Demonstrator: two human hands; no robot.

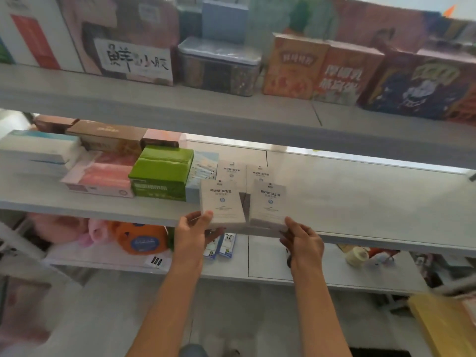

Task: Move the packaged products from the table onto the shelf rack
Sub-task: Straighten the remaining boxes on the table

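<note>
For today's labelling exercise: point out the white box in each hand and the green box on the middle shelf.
Left-hand white box [222,202]: head view, middle of its printed front.
Right-hand white box [269,203]: head view, middle of its printed front.
Green box [162,166]: head view, its top face.

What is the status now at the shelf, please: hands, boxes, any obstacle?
Left hand grips left white box, right hand grips right white box. Both at middle shelf front edge. Two same white boxes stand directly behind.
</note>
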